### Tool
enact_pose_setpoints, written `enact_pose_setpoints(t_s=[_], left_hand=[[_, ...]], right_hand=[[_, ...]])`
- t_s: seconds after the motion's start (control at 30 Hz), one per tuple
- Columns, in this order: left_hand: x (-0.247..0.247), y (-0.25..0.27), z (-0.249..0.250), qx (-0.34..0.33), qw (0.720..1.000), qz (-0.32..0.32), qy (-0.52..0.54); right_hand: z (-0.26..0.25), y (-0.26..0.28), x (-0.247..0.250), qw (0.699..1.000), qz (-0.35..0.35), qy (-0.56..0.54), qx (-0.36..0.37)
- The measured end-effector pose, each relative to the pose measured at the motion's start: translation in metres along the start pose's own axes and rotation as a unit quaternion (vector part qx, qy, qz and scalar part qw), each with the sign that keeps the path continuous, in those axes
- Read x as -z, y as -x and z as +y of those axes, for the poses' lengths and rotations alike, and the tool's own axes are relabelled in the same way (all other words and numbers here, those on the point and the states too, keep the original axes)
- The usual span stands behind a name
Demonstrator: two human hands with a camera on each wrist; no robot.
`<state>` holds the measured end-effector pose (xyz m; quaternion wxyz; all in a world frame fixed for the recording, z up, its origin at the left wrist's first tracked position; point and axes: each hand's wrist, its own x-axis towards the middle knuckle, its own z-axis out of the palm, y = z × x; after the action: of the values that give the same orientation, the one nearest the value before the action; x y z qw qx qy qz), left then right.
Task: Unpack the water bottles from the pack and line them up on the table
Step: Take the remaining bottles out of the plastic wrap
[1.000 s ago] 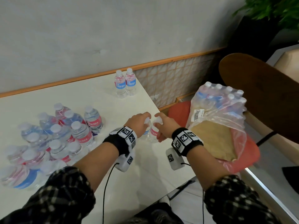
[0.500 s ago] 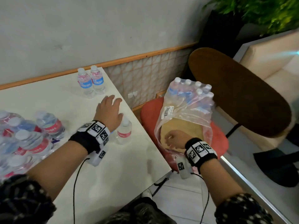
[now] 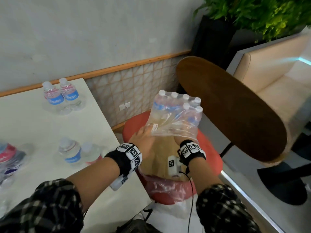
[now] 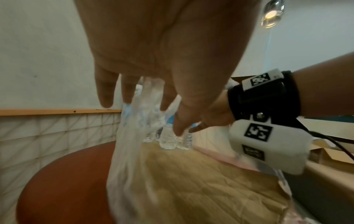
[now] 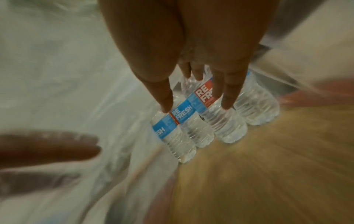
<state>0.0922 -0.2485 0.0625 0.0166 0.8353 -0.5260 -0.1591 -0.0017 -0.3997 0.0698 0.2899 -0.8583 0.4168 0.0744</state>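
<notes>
The pack is clear plastic wrap around several small water bottles with blue and red labels. It stands on a brown cardboard tray on a red chair seat. My left hand lies with straight fingers against the loose wrap at the pack's open end. My right hand is inside the wrap, mostly hidden in the head view. In the right wrist view my right hand has its fingers straight just above the nearest bottles and holds nothing.
On the white table two bottles stand at the far corner, two more near its right edge, and a blurred cluster at the left. The chair's brown back rises behind the pack. A beige sofa is at right.
Both hands let go of two bottles on the table. The right hand went into the wrap first, the left followed to the wrap's edge. The view swung right.
</notes>
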Motion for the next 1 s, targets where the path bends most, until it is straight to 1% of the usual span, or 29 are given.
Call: enact_pose_setpoints(t_s=[0.03, 0.1, 0.17, 0.2, 0.23, 0.33, 0.37, 0.4, 0.43, 0.47, 0.5, 0.53, 0.57, 0.6, 0.63, 0.67, 0.7, 0.73, 0.77, 0.8, 0.83, 0.9, 0.97, 1.0], left_hand=[[0.003, -0.004, 0.0, 0.013, 1.0, 0.008, 0.022], [0.014, -0.007, 0.003, 0.044, 0.994, 0.022, 0.098], [0.021, -0.01, 0.005, 0.048, 0.988, 0.056, 0.136], [0.022, -0.011, 0.005, 0.046, 0.986, 0.07, 0.146], [0.022, -0.011, 0.004, 0.043, 0.985, 0.079, 0.15], [0.022, -0.009, 0.004, 0.066, 0.982, 0.049, 0.168], [0.019, -0.009, 0.002, 0.082, 0.981, 0.042, 0.17], [0.016, -0.01, 0.0, 0.091, 0.98, 0.048, 0.173], [0.014, -0.01, -0.002, 0.09, 0.979, 0.04, 0.177], [0.013, -0.01, -0.001, 0.09, 0.975, 0.032, 0.203], [0.012, -0.009, 0.0, 0.074, 0.976, 0.036, 0.203], [0.013, -0.007, 0.003, 0.053, 0.978, 0.041, 0.199], [0.012, -0.007, 0.006, 0.027, 0.979, 0.035, 0.199], [0.009, -0.008, 0.008, 0.023, 0.976, 0.013, 0.217], [0.007, -0.009, 0.008, 0.023, 0.979, -0.002, 0.205], [0.006, -0.01, 0.008, 0.017, 0.989, 0.0, 0.146], [0.003, -0.013, 0.006, 0.013, 0.996, 0.018, 0.086], [0.003, -0.017, 0.003, 0.012, 0.998, 0.042, 0.045], [0.003, -0.022, 0.001, 0.021, 0.998, 0.055, 0.028], [0.006, -0.025, 0.001, 0.022, 0.998, 0.06, 0.029], [0.006, -0.03, 0.002, 0.017, 0.998, 0.054, 0.037], [0.003, -0.04, 0.003, 0.014, 0.997, 0.046, 0.062], [-0.001, -0.049, 0.005, 0.01, 0.995, 0.053, 0.089], [-0.005, -0.053, 0.004, 0.012, 0.995, 0.046, 0.085]], right_hand=[[0.001, -0.004, 0.001, 1.0, -0.009, 0.023, 0.002], [0.01, -0.009, 0.001, 0.994, -0.047, 0.1, -0.009], [0.013, -0.013, 0.006, 0.978, -0.069, 0.198, -0.006], [0.013, -0.018, 0.008, 0.969, -0.075, 0.236, 0.007], [0.009, -0.02, 0.012, 0.963, -0.076, 0.258, 0.019], [0.002, -0.029, 0.01, 0.957, -0.068, 0.279, 0.033], [0.001, -0.027, 0.008, 0.955, -0.075, 0.285, 0.028], [0.002, -0.024, 0.003, 0.951, -0.078, 0.298, 0.031], [0.003, -0.018, 0.002, 0.949, -0.094, 0.3, 0.03], [0.003, -0.012, -0.005, 0.954, -0.106, 0.28, 0.035], [0.007, -0.005, -0.011, 0.959, -0.097, 0.265, 0.038], [0.0, -0.013, -0.025, 0.968, -0.014, 0.242, 0.059], [0.007, -0.006, -0.026, 0.989, 0.048, 0.118, 0.069], [0.013, -0.003, -0.027, 0.991, 0.044, 0.077, 0.099], [0.01, -0.005, -0.025, 0.979, 0.117, 0.028, 0.167], [0.005, 0.005, -0.017, 0.978, 0.073, -0.112, 0.162], [0.004, 0.012, -0.012, 0.98, -0.033, -0.17, 0.1], [0.002, 0.008, -0.019, 0.979, -0.058, -0.196, -0.011], [-0.01, 0.006, -0.023, 0.979, -0.072, -0.19, -0.036], [-0.007, 0.01, -0.02, 0.971, -0.1, -0.216, -0.02], [0.004, 0.014, -0.018, 0.968, -0.099, -0.232, -0.002], [0.001, 0.012, -0.023, 0.96, -0.071, -0.272, -0.016], [0.006, 0.006, -0.027, 0.934, -0.065, -0.351, -0.027], [0.013, 0.001, -0.028, 0.924, -0.063, -0.375, -0.034]])
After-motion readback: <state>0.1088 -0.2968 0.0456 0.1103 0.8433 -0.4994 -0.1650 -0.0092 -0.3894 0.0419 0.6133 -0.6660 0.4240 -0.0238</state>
